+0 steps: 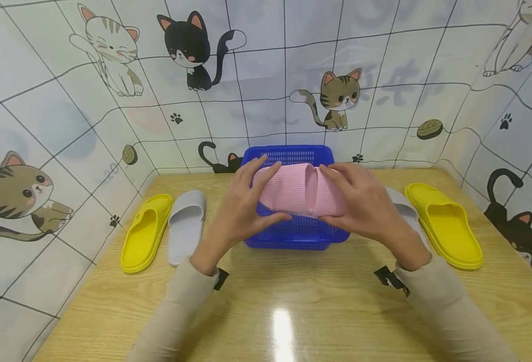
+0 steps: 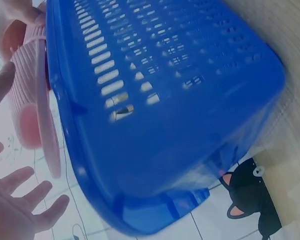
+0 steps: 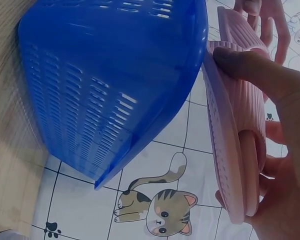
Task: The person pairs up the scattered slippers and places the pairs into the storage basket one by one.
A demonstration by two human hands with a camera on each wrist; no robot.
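A pair of pink ribbed slippers [image 1: 288, 188] is held together over a blue basket [image 1: 288, 245] in the head view. My right hand [image 1: 362, 201] grips their right end; the right wrist view shows the thumb pressing the ribbed strap [image 3: 237, 95] with the fingers on the other side. Around the left end, my left hand [image 1: 238, 206] is spread. In the left wrist view its fingers [image 2: 27, 202] stand apart and straight, off the slippers, with the thumb close to the strap [image 2: 25, 75]; whether the thumb touches is unclear.
On the wooden table [image 1: 288, 286], a yellow clog [image 1: 143, 236] and a grey slipper [image 1: 185, 231] stand at left. Another yellow clog [image 1: 448, 226] and a grey slipper [image 1: 403, 203], partly hidden by my right arm, stand at right. A cat-print wall covering [image 1: 266, 110] encloses the back and sides.
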